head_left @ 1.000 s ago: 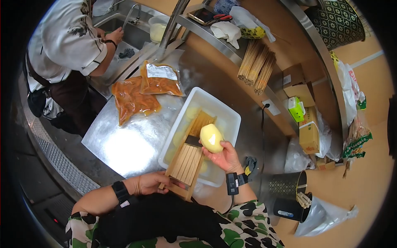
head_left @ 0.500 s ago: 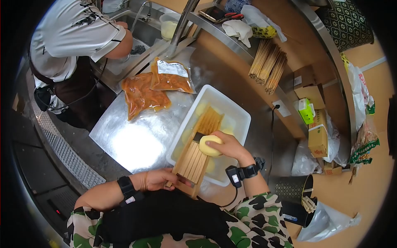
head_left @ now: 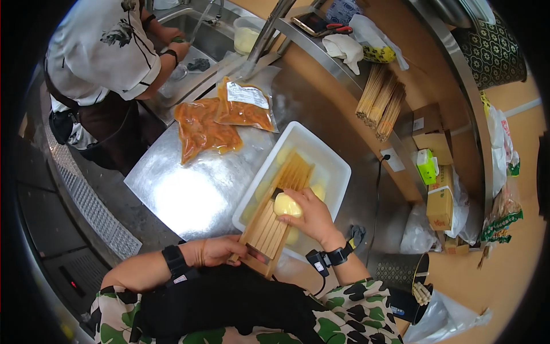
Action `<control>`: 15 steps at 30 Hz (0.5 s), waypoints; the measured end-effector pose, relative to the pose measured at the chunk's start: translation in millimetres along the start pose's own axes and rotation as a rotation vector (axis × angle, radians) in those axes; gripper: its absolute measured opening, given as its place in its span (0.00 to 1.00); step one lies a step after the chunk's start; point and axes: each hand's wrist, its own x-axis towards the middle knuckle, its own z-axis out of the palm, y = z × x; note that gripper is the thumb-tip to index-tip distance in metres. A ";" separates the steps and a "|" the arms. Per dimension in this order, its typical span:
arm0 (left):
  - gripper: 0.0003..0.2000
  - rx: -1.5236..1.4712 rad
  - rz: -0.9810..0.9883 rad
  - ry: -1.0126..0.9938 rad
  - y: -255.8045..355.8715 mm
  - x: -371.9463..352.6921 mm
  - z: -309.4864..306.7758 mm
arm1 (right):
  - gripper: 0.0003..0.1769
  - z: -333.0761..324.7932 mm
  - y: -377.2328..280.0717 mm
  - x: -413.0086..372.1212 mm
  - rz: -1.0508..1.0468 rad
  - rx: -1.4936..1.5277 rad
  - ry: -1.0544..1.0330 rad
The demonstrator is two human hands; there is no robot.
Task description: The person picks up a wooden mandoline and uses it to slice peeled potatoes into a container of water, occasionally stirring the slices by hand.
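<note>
A wooden mandoline slicer (head_left: 268, 230) slants across a white plastic tub (head_left: 335, 172), its far end down inside. My left hand (head_left: 224, 250) is closed around the slicer's near end, with some fingers hidden beneath the wood. In my right hand (head_left: 314, 218) is a peeled yellow potato (head_left: 287, 205), pressed on the slicer just below its dark blade. The thumb and fingers wrap the potato from the right. Pale yellow potatoes (head_left: 317, 191) lie in the tub, partly covered by the slicer and my hand.
Two sealed bags of orange food (head_left: 207, 131) rest on the steel counter (head_left: 195, 198), left of the tub. Another person (head_left: 109, 57) works at a sink (head_left: 197, 37) with running water. A shelf holding bundled skewers (head_left: 381, 100) runs along the right, with boxes (head_left: 440, 200) below.
My right hand has turned on the potato, its fingers now over the top. The slicer stays in my left hand. The other person's hands have come into view at the sink.
</note>
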 end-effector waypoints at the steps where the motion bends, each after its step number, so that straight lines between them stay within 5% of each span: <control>1: 0.28 -0.001 -0.002 0.009 -0.8 -0.4 0.4 | 0.33 1.7 -1.4 0.8 0.001 -0.023 0.003; 15: 0.27 0.022 0.009 0.019 -9.7 5.4 -5.9 | 0.25 4.5 -39.0 -9.4 -0.076 -0.058 0.016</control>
